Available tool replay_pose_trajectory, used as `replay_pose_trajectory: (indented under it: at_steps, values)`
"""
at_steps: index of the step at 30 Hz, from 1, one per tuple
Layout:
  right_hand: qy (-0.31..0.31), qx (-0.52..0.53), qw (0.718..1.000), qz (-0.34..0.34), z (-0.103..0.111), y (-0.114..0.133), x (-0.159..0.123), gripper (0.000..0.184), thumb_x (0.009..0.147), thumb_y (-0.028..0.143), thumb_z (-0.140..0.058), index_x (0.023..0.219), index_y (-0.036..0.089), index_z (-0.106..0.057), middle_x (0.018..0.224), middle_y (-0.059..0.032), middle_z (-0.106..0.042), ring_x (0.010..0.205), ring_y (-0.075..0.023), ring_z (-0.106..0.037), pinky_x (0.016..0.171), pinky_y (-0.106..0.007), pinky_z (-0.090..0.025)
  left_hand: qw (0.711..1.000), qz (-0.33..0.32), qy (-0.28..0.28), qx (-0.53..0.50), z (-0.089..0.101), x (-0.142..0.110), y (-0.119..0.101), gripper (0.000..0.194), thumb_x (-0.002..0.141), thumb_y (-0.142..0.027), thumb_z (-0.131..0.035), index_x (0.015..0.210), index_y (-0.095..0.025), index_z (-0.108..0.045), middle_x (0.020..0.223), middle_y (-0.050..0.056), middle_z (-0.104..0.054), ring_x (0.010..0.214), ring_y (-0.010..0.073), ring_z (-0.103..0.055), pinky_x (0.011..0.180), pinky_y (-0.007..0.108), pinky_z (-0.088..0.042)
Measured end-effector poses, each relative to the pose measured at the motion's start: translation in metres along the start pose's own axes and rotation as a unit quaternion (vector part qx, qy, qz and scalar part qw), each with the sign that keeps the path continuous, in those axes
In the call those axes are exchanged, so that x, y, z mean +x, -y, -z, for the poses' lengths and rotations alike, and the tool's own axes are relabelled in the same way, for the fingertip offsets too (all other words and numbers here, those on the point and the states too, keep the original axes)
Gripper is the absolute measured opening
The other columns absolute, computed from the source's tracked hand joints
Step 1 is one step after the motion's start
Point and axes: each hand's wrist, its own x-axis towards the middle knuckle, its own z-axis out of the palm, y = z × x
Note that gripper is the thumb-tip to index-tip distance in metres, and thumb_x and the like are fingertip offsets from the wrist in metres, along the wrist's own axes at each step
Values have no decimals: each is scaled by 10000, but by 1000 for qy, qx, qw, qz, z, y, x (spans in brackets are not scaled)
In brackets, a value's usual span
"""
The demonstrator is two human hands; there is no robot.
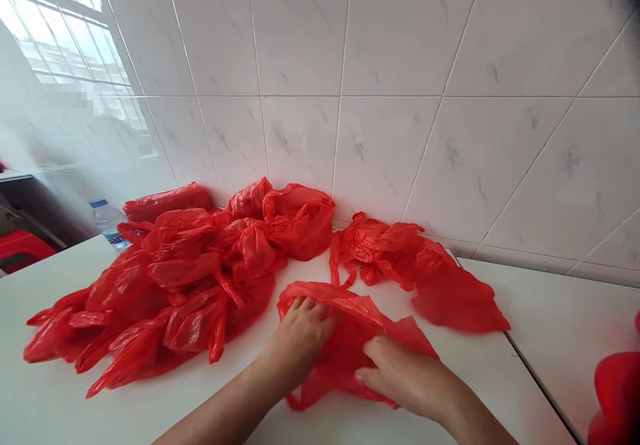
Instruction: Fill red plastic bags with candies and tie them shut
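A thin red plastic bag (345, 338) lies crumpled at the front middle of the table, under both hands. My left hand (305, 328) curls over its upper left edge, the fingertips partly sunk in the film. On the bag's right side, my right hand (395, 368) is closed, thumb pressed towards the fingers with film between them. To the left lies a big heap of red plastic bags (175, 278), several twisted or knotted. More loose red bags (385, 251) are spread behind the right hand.
The white table (45, 398) backs onto a tiled wall (390, 145). A water bottle (107, 221) with a blue cap stands at the back left, beside a rolled red bundle (167, 201). A gap (543, 388) divides the tabletop at right. A red object (620, 391) sits at the right edge.
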Motion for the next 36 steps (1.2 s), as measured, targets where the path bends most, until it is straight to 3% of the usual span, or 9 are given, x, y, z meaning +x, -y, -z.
replay_pose_trajectory:
  at_steps: [4,7,10,16,21,24,27,31,36]
  values:
    - [130,-9,984,-119,13,21,-5,84,755,268,-591,676,243,-588,493,58,-534,370,-87,-425,348,-198,-225,996,-13,65,-66,-8,-1,5,736,587,-240,-788,1266,-347,-525,1312,86,-532,1202,387,-462,1016,561,-322]
    - [46,32,991,-121,16,7,9,222,825,378,-535,1009,298,-631,850,-2,-678,661,-153,-617,496,-222,-395,985,-58,118,-110,-10,-5,-1,816,537,-165,-785,1283,-375,-531,1476,71,-384,1333,460,-306,1043,630,-270]
    - [-59,68,986,-142,19,-31,27,402,809,426,-573,1168,247,-589,1057,-68,-647,927,-211,-613,709,-285,-446,976,-99,150,-123,-7,-7,-5,685,593,-53,-691,1194,-371,-617,1517,32,-330,1382,443,-217,1062,611,-279]
    - [-8,163,964,-212,40,-90,31,369,793,538,-549,743,173,-572,668,-23,-598,595,-145,-565,505,-246,-400,990,-70,76,-101,2,-1,1,352,656,-11,-604,873,-264,-717,1393,32,-507,1345,373,-353,1080,550,-323]
    - [75,324,924,-188,50,-95,16,418,771,589,-584,733,183,-491,611,33,-546,457,-67,-468,420,-188,-337,990,9,6,-140,-7,2,7,462,635,-118,-719,1064,-266,-635,1503,74,-329,1401,376,-212,1089,548,-310]
    - [78,410,894,-162,47,-91,18,375,788,533,-613,763,188,-468,664,19,-586,501,-67,-525,428,-165,-349,972,55,-21,-227,-15,3,7,481,634,-194,-741,1088,-255,-595,1516,91,-281,1383,347,-270,1077,487,-363]
    - [16,379,907,-185,39,-84,27,315,810,475,-598,823,172,-515,899,-72,-636,742,-137,-636,576,-226,-488,958,88,-48,-270,-22,4,9,453,688,-142,-648,1122,-246,-566,1498,91,-308,1348,289,-360,1083,436,-372]
    - [-102,287,929,-210,35,-52,25,237,811,349,-594,940,149,-589,972,-86,-601,822,-162,-612,677,-287,-508,955,94,-52,-275,-33,6,13,474,732,-122,-581,1190,-241,-551,1477,87,-356,1322,276,-410,1090,436,-364]
    - [-163,106,978,-82,44,26,-45,216,853,332,-547,1054,296,-619,1061,-9,-622,944,-169,-589,762,-283,-519,958,81,-92,-261,-51,8,17,432,782,-186,-575,1209,-239,-540,1472,87,-356,1316,290,-416,1070,460,-387]
